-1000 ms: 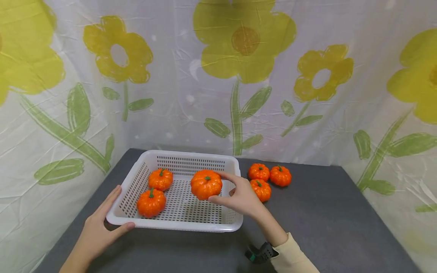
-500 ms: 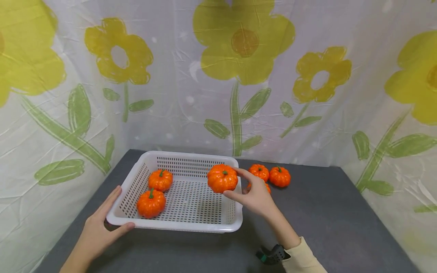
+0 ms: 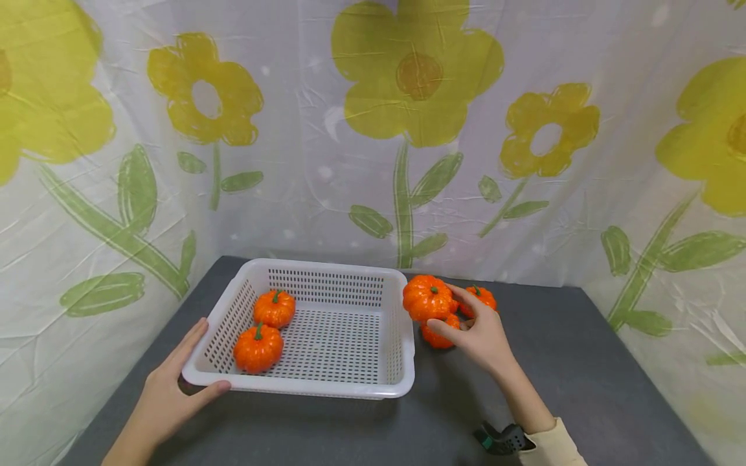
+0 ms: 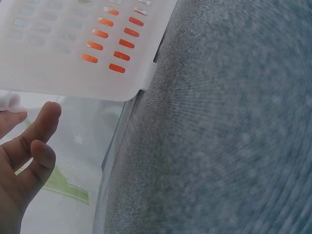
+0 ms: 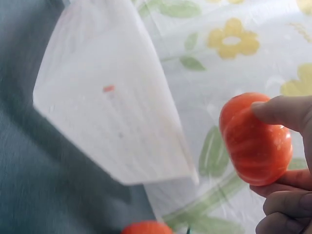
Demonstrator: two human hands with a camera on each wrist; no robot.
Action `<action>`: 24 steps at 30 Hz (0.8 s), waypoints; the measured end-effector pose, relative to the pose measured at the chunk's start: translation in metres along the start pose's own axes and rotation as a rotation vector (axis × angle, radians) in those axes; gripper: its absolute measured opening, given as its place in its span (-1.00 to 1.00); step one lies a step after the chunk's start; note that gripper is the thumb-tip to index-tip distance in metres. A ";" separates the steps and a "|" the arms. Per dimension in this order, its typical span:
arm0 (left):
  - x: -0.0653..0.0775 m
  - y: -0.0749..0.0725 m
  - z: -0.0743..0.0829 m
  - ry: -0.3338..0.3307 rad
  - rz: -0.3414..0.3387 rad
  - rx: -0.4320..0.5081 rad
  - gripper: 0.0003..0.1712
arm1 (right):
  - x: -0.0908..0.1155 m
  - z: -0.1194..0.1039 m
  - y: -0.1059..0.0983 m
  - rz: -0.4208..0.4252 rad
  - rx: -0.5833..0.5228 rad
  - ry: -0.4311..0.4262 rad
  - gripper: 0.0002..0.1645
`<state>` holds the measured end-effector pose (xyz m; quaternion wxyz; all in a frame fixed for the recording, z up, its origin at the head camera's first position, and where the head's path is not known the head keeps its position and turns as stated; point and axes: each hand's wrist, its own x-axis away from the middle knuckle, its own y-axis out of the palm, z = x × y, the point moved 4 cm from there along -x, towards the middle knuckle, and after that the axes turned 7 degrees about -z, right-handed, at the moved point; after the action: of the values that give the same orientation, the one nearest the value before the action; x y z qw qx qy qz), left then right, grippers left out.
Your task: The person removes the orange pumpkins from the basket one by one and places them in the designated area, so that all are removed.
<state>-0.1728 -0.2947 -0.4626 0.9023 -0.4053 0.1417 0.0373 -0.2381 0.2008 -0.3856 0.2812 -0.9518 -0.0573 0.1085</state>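
Thumb and fingers of my right hand (image 3: 480,333) pinch a small orange toy pumpkin (image 3: 427,298) just beyond the basket's right rim. It hangs over other pumpkins on the table, partly covering them. In the right wrist view, the thumb lies on one side of the held pumpkin (image 5: 256,141) and fingers on the other. My left hand (image 3: 163,395) rests at the front left corner of a white plastic basket (image 3: 303,385), thumb along the front rim and fingers along the left side. Two pumpkins, one farther back (image 3: 274,308) and one nearer (image 3: 258,349), sit in the basket's left part.
Right of the basket, a pumpkin (image 3: 441,333) lies below the held one, and another pumpkin (image 3: 480,298) sits behind my right fingers. The dark table (image 3: 559,362) reaches back to a flower-printed curtain (image 3: 303,213), which also hangs at both sides.
My right hand has carried its pumpkin rightward, from above the basket's inside to past its right rim, over the loose pumpkins. The left hand and basket have stayed put.
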 end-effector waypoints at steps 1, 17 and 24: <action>0.000 0.000 0.000 -0.003 -0.002 0.000 0.31 | 0.002 0.003 -0.004 0.011 0.017 0.010 -0.06; -0.001 0.000 0.001 -0.001 -0.009 -0.001 0.32 | 0.025 0.067 -0.045 0.160 0.132 0.101 -0.08; 0.000 -0.001 -0.001 0.020 0.012 0.001 0.32 | 0.029 0.097 -0.048 0.159 0.146 0.177 -0.05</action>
<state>-0.1730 -0.2959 -0.4628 0.9008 -0.4045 0.1533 0.0387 -0.2351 0.2968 -0.4438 0.3444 -0.9361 0.0514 0.0501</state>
